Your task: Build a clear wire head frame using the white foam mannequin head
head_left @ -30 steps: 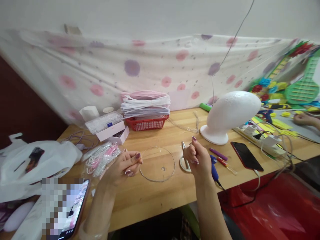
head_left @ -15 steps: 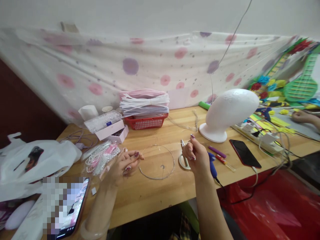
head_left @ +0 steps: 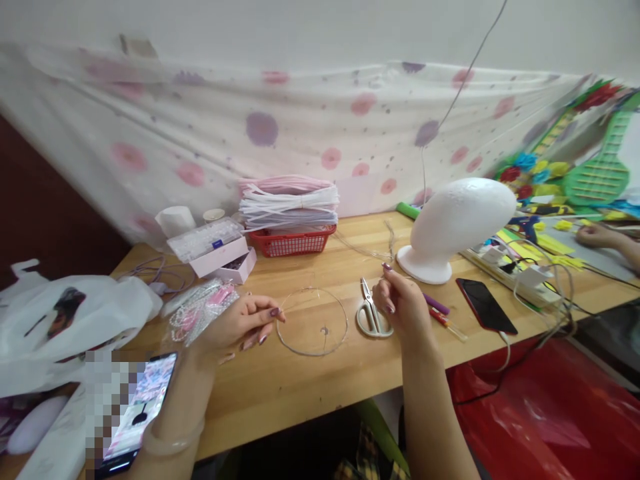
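My left hand is raised at the left edge of a thin wire ring. Its thumb and index finger are pinched together; what lies between them is too fine to make out. The ring rests on the wooden table, with a small round piece inside its outline. To the right, my right hand is closed, thumb uppermost, its grip partly hidden. White-handled scissors lie just left of it, blades pointing away. Behind it stands a white foam head on a round base.
Strips fill a red basket at the back. Bagged beads, a box and a lit phone are left. A dark phone, a power strip and another person's hand are right.
My hands have moved farther apart, the right one shifting right and uncovering more of the scissors. A fine strand visible earlier by my right fingertips no longer shows clearly. The ring stays put.
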A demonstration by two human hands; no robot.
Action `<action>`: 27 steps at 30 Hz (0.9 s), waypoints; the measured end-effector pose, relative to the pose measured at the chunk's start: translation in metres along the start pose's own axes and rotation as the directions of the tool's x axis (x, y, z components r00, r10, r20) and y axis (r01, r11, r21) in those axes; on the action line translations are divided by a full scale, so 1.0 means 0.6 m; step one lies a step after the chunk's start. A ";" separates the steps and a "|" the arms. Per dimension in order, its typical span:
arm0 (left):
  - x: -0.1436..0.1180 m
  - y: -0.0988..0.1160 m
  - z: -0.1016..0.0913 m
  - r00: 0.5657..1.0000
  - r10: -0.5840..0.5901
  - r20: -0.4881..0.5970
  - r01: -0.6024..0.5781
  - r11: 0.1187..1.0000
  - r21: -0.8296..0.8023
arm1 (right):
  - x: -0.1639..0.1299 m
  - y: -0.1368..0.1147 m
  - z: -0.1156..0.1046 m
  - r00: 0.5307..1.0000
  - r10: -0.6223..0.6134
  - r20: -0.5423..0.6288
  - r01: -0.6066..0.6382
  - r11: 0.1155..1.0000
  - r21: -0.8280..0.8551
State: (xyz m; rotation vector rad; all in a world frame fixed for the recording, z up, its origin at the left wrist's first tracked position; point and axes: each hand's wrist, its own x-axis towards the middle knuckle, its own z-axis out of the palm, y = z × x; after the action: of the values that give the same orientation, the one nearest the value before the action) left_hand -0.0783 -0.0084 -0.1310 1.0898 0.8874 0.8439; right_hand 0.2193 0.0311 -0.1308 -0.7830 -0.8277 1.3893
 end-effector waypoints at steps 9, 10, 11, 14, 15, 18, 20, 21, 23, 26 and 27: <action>0.028 -0.044 -0.032 0.980 0.199 0.003 -0.184 0.911 -0.368 | -0.011 0.013 -0.017 0.984 0.004 0.178 -0.053 0.961 0.272; 0.031 -0.048 -0.029 0.977 0.214 -0.011 -0.200 0.894 -0.401 | -0.013 0.015 -0.018 0.981 -0.007 0.195 -0.053 0.953 0.299; 0.033 -0.051 -0.026 0.974 0.223 -0.026 -0.213 0.880 -0.425 | -0.015 0.017 -0.018 0.976 -0.012 0.217 -0.059 0.947 0.316; 0.035 -0.056 -0.019 0.971 0.227 -0.073 -0.235 0.861 -0.451 | -0.022 0.024 -0.023 0.946 0.013 0.324 -0.117 0.945 0.304; 0.034 -0.056 -0.018 0.972 0.218 -0.084 -0.233 0.866 -0.442 | -0.024 0.027 -0.027 0.926 0.035 0.376 -0.148 0.950 0.275; 0.030 -0.048 -0.022 0.984 0.152 -0.087 -0.174 0.917 -0.360 | -0.031 0.034 -0.047 0.814 0.152 0.561 -0.254 0.961 0.109; 0.024 -0.036 -0.028 0.993 0.088 -0.076 -0.105 0.959 -0.263 | -0.033 0.037 -0.064 0.706 0.252 0.662 -0.311 0.950 -0.030; 0.020 -0.028 -0.031 0.996 0.059 -0.073 -0.073 0.975 -0.208 | -0.032 0.037 -0.072 0.646 0.302 0.701 -0.335 0.937 -0.095; 0.009 -0.014 -0.037 0.997 0.018 -0.070 -0.025 0.995 -0.100 | -0.029 0.033 -0.083 0.525 0.406 0.748 -0.377 0.899 -0.223; -0.006 0.004 -0.040 0.999 -0.030 -0.035 0.032 0.998 0.047 | -0.025 0.025 -0.081 0.352 0.537 0.767 -0.418 0.823 -0.385; -0.010 0.007 -0.040 0.999 -0.045 -0.020 0.047 0.995 0.088 | -0.025 0.023 -0.076 0.309 0.557 0.771 -0.427 0.805 -0.411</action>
State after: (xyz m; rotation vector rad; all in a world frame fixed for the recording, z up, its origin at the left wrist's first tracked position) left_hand -0.1031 -0.0040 -0.1308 1.1359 0.9689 0.7831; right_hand 0.2512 0.0168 -0.1662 -0.3560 -1.5789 2.4202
